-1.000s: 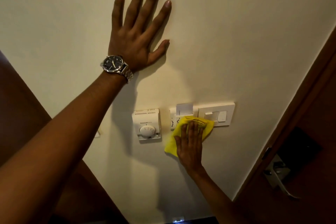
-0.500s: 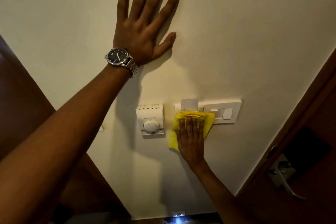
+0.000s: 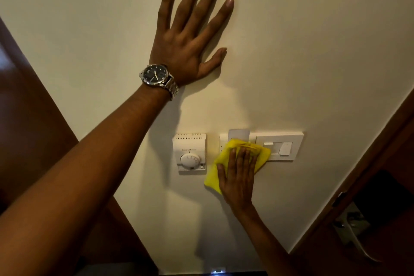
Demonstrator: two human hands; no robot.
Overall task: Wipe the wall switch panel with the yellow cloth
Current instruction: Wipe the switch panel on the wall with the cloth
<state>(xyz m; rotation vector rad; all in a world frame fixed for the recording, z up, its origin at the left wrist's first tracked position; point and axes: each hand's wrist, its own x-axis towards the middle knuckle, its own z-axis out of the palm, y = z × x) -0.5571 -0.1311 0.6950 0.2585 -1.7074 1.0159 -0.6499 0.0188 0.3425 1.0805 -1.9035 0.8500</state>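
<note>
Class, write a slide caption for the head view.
Right hand presses yellow cloth on switch panel; left hand flat on wall.

head view, close, facing wall (image 3: 313, 51)

Warm, dim light falls on the cream wall (image 3: 313, 40), brightest across its upper middle and fading toward the corners, where the dark wood at the left edge (image 3: 26, 119) and the door (image 3: 380, 186) at lower right sink into near black. The left hand (image 3: 188, 51) and its forearm throw a soft shadow down and to the right, and the right hand (image 3: 239, 177) casts a fainter one below. Wide-angle distortion slants the straight edges, the door handle (image 3: 354, 233) is murky, and a small bluish-white glow (image 3: 217, 271) shows at the bottom edge.
</note>
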